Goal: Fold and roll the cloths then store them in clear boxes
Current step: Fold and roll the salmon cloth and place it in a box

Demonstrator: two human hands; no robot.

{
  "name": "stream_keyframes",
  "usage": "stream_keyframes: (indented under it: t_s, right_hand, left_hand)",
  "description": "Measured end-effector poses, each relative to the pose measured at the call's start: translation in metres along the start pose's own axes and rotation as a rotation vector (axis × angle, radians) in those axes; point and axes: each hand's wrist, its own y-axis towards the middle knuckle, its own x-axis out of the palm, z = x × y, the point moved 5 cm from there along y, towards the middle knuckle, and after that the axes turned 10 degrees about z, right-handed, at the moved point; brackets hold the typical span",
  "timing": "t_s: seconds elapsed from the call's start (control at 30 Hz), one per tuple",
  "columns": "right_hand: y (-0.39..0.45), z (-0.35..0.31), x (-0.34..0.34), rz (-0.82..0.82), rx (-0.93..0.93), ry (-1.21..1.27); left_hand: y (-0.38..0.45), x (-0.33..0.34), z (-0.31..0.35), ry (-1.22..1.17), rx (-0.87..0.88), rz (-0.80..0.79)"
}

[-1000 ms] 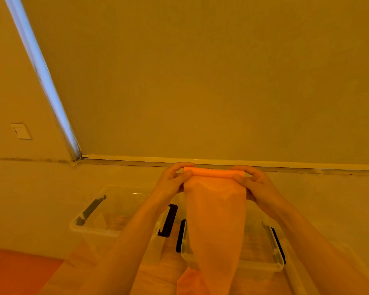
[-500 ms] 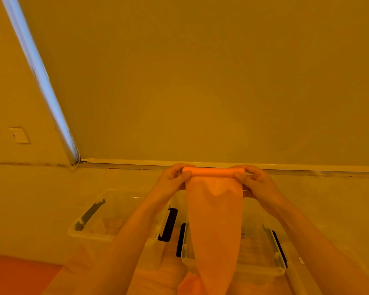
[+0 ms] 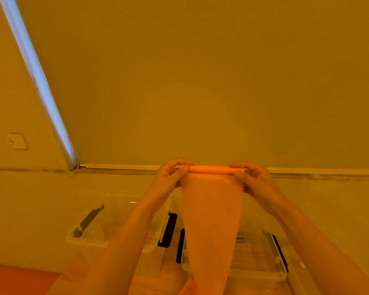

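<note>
We count two hands, one cloth and two boxes. Our left hand (image 3: 168, 179) and right hand (image 3: 257, 184) are raised side by side in front of us, and between them hangs a single long orange fabric cloth (image 3: 211, 220), its top edge wound into a thin, tight roll that lies level from one grip to the other. Each grip is pinching an end of that roll, thumb in front and curled fingers over the top, so the rolled part sits right at the fingertips while the loose length drops straight down between our forearms and out of view at the bottom. Below, two clear plastic storage boxes stand open next to each other: the left clear box (image 3: 90, 239) under our left forearm and the right clear box (image 3: 271, 275) partly behind the hanging cloth, each with dark latch handles on its sides. What they hold is too faint to tell. A white wall switch (image 3: 17, 141) sits on the left wall.
</note>
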Motion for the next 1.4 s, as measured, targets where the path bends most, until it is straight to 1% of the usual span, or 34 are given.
stream_keyframes:
  t_s: [0.07, 0.2, 0.3, 0.43, 0.5, 0.67, 0.8, 0.87, 1.0, 1.07, 1.17, 1.27, 1.4]
  right_hand:
    - [0.0, 0.001, -0.001, 0.031, -0.002, -0.017]
    - [-0.001, 0.008, -0.004, 0.013, 0.034, -0.047]
    - [-0.003, 0.011, -0.004, 0.018, 0.03, -0.069]
    - [-0.013, 0.013, 0.001, -0.033, 0.018, -0.181]
    - [-0.016, 0.017, 0.002, -0.028, 0.023, -0.226]
    - [-0.025, 0.027, 0.007, 0.02, 0.05, -0.234]
    - [-0.034, 0.034, 0.014, 0.116, 0.007, -0.252]
    - [-0.04, 0.04, 0.016, 0.147, 0.011, -0.237]
    - [-0.051, 0.06, 0.016, 0.199, 0.082, -0.18]
    - [-0.057, 0.071, 0.015, 0.218, 0.125, -0.144]
    - [-0.066, 0.079, 0.018, 0.196, 0.142, -0.145]
    - [-0.074, 0.085, 0.021, 0.201, 0.104, -0.127]
    - [-0.079, 0.098, 0.031, 0.219, 0.087, -0.12]
  left_hand:
    - [0.0, -0.002, -0.002, 0.039, 0.005, 0.01]
    - [-0.001, -0.004, -0.007, 0.046, -0.036, 0.002]
    - [-0.003, -0.005, -0.008, 0.094, -0.019, 0.006]
    - [-0.008, -0.009, -0.016, 0.123, -0.039, -0.012]
    - [-0.011, -0.01, -0.02, 0.11, -0.062, -0.008]
    - [-0.019, -0.016, -0.031, 0.097, -0.09, 0.066]
    - [-0.03, -0.019, -0.031, 0.175, -0.027, 0.157]
    - [-0.035, -0.02, -0.032, 0.209, 0.001, 0.164]
    - [-0.046, -0.027, -0.039, 0.263, -0.001, 0.135]
    - [-0.051, -0.03, -0.045, 0.252, -0.018, 0.121]
    - [-0.059, -0.036, -0.058, 0.17, -0.075, 0.12]
    - [-0.064, -0.039, -0.069, 0.135, -0.072, 0.11]
    - [-0.066, -0.044, -0.086, 0.072, -0.123, 0.077]
